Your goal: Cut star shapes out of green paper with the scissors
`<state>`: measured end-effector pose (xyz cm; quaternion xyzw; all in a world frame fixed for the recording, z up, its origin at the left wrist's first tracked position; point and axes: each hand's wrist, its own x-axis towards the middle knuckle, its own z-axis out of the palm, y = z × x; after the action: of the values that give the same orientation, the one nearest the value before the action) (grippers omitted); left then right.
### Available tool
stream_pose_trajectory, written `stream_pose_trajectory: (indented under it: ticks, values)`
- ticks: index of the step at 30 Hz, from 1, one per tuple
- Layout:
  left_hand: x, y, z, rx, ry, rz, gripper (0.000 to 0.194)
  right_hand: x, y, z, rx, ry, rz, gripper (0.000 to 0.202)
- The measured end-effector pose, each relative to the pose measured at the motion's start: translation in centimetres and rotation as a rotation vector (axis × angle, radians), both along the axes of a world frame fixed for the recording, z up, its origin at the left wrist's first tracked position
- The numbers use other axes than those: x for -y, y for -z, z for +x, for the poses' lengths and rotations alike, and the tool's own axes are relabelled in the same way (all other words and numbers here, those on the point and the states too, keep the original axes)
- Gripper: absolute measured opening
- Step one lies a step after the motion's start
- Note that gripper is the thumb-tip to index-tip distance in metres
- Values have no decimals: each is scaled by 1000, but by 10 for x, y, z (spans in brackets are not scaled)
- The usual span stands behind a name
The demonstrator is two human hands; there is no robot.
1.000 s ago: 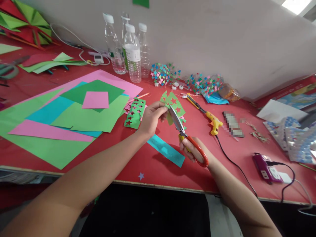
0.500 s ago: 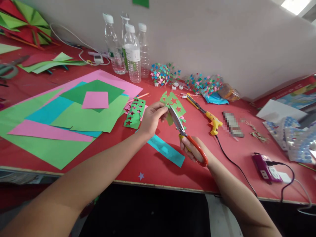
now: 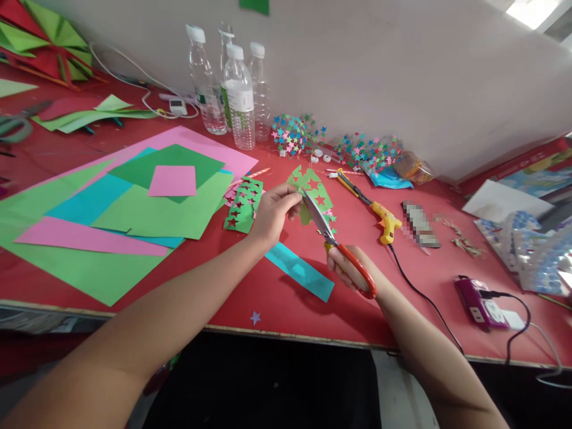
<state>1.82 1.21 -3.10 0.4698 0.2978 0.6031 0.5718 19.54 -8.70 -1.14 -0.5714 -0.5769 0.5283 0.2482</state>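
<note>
My left hand (image 3: pixel 280 211) pinches the light green paper (image 3: pixel 318 192), which has star-shaped holes and hangs above the red table. My right hand (image 3: pixel 348 268) is wrapped round the red and yellow handles of the scissors (image 3: pixel 319 213). The blade tips touch or lie very near the green paper beside my left fingertips. Below my hands a blue paper strip (image 3: pixel 299 273) lies on the table. Another green sheet with star holes (image 3: pixel 244 205) is left of my left hand. A small purple star (image 3: pixel 255 317) rests near the front edge.
Large coloured sheets (image 3: pixel 174 211) cover the left of the red table (image 3: pixel 286 316). Plastic bottles (image 3: pixel 241 107) and star-filled bags (image 3: pixel 370 152) stand along the wall. To the right are a yellow glue gun (image 3: pixel 385 223) with a cord and a purple power socket (image 3: pixel 480 304).
The held green paper has shifted slightly left and tilted. The scissors' blades have moved a little left and look more closed; my left hand has barely moved.
</note>
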Motion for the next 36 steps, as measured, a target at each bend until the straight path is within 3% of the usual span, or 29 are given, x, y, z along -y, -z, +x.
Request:
stream_pose_trajectory:
  ticks: [26,31,36]
  values:
    - [-3,3,-1,-20,8,-25,13,-2,2,2,9,23,-32,44]
    - [-6,2,-3,-25,-51,-45,11,-2,0,0,11,29,-46,44]
    - [-3,1,-1,-49,-70,-19,9,0,4,1,-40,-44,0,46]
